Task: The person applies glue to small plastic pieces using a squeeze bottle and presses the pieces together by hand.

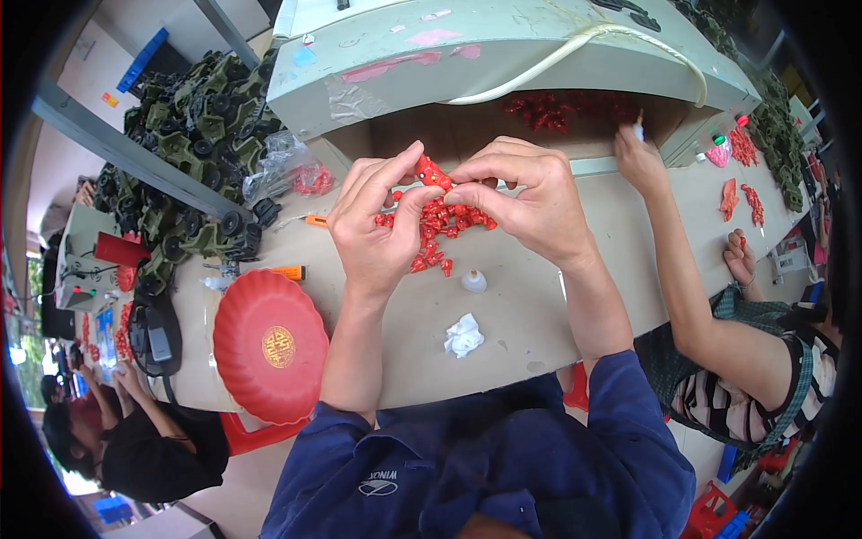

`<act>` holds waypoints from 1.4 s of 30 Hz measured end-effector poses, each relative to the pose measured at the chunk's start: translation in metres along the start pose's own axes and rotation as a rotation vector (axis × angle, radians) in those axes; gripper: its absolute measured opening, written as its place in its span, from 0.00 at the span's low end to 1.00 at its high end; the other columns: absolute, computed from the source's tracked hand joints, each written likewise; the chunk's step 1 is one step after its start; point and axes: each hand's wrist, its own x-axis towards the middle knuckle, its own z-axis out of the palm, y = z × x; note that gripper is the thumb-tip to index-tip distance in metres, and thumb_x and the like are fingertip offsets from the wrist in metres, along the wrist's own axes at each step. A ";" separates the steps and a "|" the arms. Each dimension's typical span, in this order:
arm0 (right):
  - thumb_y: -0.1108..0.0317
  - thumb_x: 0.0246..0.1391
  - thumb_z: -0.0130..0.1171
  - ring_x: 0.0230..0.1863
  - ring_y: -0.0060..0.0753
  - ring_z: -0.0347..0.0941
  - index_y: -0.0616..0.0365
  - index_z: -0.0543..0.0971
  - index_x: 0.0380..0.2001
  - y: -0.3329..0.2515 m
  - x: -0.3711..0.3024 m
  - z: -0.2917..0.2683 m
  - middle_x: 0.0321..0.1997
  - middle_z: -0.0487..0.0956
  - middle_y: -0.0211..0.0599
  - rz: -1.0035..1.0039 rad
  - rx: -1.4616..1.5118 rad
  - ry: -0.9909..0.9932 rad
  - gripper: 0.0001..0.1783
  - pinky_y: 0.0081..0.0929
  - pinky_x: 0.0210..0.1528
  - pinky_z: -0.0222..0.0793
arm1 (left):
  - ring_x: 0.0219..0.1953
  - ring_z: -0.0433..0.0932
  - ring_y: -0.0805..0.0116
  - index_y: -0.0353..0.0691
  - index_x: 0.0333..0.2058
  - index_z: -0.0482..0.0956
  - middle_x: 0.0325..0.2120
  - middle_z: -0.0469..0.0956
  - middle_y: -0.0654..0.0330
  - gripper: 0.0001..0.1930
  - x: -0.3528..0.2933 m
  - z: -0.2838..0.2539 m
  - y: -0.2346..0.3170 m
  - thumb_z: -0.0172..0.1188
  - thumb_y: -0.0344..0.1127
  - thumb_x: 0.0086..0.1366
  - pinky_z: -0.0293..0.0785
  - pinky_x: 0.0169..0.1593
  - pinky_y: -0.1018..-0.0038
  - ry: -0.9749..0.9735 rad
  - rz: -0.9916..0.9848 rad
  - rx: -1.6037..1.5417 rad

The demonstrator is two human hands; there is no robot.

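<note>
1. Both hands meet above the middle of the tabletop (503,305), lifted toward the eyes, it seems, so the small work can be seen closely.
2. The left hand (377,225) and right hand (525,202) pinch one small red plastic part (433,172) between thumbs and forefingers, fingertips drawn narrow around it; the remaining fingers curl loosely.
3. Directly beneath the hands lies a heap of red parts (440,235), kept within easy reach near the far edge of the tabletop.
4. A small white bottle (474,282) and a crumpled white tissue (463,337) sit just toward the near edge, probably handy for dabbing and wiping.
5. A red plate (269,346) overhangs the near left edge.
6. A co-worker's hand (639,157) at the right reaches into the open-fronted box (503,54) along the far edge.
7. Green toy vehicles (184,135) are piled at the far left.
</note>
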 end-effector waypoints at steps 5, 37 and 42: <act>0.77 0.35 0.64 0.24 0.24 0.69 0.62 0.80 0.25 0.000 0.000 0.001 0.22 0.78 0.35 -0.002 0.000 0.008 0.08 0.20 0.24 0.62 | 0.28 0.74 0.69 0.35 0.38 0.78 0.26 0.78 0.57 0.20 0.000 0.000 0.001 0.65 0.21 0.41 0.70 0.31 0.77 -0.001 -0.005 0.004; 0.72 0.44 0.60 0.20 0.19 0.68 0.62 0.80 0.30 0.006 0.001 -0.005 0.23 0.78 0.34 0.256 0.146 -0.062 0.08 0.17 0.22 0.62 | 0.22 0.66 0.83 0.34 0.38 0.76 0.27 0.77 0.62 0.09 -0.004 -0.003 -0.010 0.57 0.27 0.58 0.63 0.24 0.87 -0.135 -0.813 -0.914; 0.73 0.45 0.59 0.21 0.17 0.67 0.62 0.80 0.31 0.011 -0.001 -0.004 0.24 0.78 0.33 0.233 0.183 -0.049 0.08 0.16 0.22 0.62 | 0.28 0.72 0.77 0.34 0.40 0.75 0.31 0.77 0.59 0.10 -0.007 -0.003 -0.014 0.54 0.29 0.60 0.64 0.27 0.84 -0.192 -0.775 -0.919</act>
